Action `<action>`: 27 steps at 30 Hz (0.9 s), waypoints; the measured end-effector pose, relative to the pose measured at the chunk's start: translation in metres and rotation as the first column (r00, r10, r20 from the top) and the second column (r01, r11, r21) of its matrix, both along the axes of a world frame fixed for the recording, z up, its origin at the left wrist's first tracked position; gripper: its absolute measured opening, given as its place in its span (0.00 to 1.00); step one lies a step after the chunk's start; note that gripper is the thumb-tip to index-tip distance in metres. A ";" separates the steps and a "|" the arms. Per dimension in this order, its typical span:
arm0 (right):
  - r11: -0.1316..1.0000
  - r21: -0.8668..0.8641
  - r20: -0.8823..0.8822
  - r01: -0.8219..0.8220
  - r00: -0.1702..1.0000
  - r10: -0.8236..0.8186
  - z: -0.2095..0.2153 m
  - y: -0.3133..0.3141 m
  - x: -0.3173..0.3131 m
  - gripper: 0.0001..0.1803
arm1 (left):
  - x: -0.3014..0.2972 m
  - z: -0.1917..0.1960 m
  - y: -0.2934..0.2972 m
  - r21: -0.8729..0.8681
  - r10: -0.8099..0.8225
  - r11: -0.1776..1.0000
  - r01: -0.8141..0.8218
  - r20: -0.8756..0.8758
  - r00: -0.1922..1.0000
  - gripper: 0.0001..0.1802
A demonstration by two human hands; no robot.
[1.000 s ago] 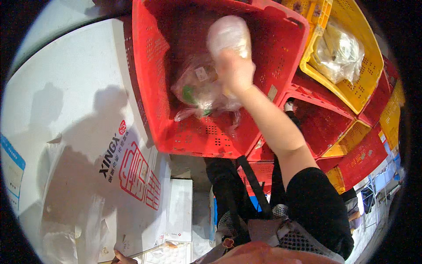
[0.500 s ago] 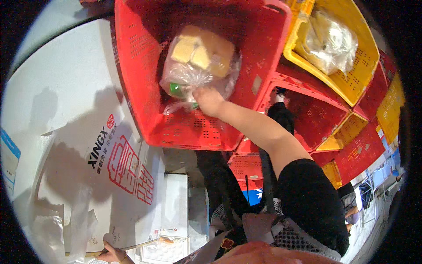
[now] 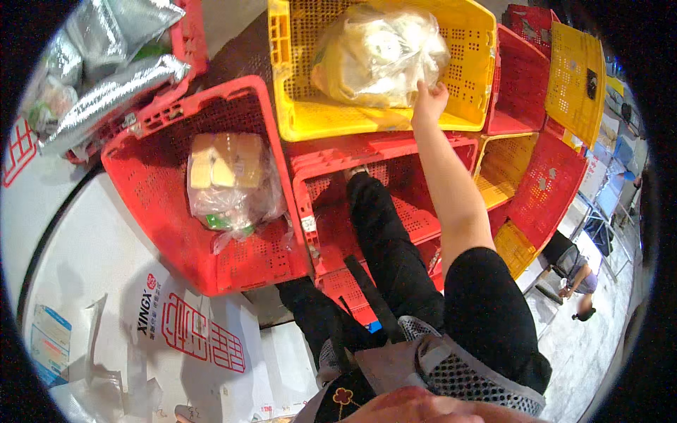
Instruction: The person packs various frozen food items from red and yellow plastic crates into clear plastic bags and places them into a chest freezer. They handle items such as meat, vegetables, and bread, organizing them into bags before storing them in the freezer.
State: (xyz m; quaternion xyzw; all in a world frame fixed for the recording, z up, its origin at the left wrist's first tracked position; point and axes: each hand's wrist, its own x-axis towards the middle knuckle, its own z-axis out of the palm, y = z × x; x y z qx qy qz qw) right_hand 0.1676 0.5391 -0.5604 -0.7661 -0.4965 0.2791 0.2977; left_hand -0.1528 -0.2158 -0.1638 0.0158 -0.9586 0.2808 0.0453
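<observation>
My right hand point(image 3: 429, 103) reaches over the near rim of a yellow crate point(image 3: 384, 124). Its fingers pinch the edge of a clear plastic bag point(image 3: 381, 53) with pale, whitish contents I cannot make out. To the left, a red crate point(image 3: 261, 264) holds another clear bag point(image 3: 236, 187) of yellow block-shaped pieces, with something green at its lower end. Low at the picture's bottom edge, my left hand point(image 3: 185, 414) is mostly hidden; its thumb lies over the edge of a large white printed carton point(image 3: 127, 352).
At the upper left a red crate point(image 3: 187, 42) carries silvery insulated bags point(image 3: 116, 92). More red crates point(image 3: 395, 204) and yellow crates point(image 3: 504, 169) are stacked in front of me and to the right. A person point(image 3: 580, 278) bends over at the far right.
My right hand has let go of the bag of yellow blocks in the red crate and moved right to the bag in the yellow crate. The view has shifted rightward.
</observation>
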 end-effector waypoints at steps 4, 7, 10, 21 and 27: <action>0.972 -0.231 0.089 -0.033 0.994 0.055 -0.041 0.087 -0.004 0.47 | -0.001 0.018 0.007 -0.147 0.001 0.989 0.010 0.070 0.998 0.38; 0.875 -0.481 0.164 -0.052 0.975 0.148 -0.058 0.107 -0.020 0.52 | -0.010 0.040 0.005 -0.284 -0.042 0.956 0.079 0.132 0.990 0.38; 0.835 -0.550 0.253 0.003 0.954 0.163 -0.065 0.107 -0.024 0.52 | -0.026 0.054 0.005 -0.240 0.198 0.964 -0.111 0.378 0.905 0.44; 0.661 -0.682 0.091 -0.312 0.861 0.500 0.006 0.097 0.006 0.49 | -0.030 0.053 0.077 -0.415 0.612 0.783 -0.464 0.375 0.697 0.38; 0.691 -0.636 0.072 -0.345 0.864 0.498 0.065 0.082 -0.021 0.48 | -0.026 0.051 0.060 -0.559 0.628 0.733 -0.389 0.337 0.701 0.47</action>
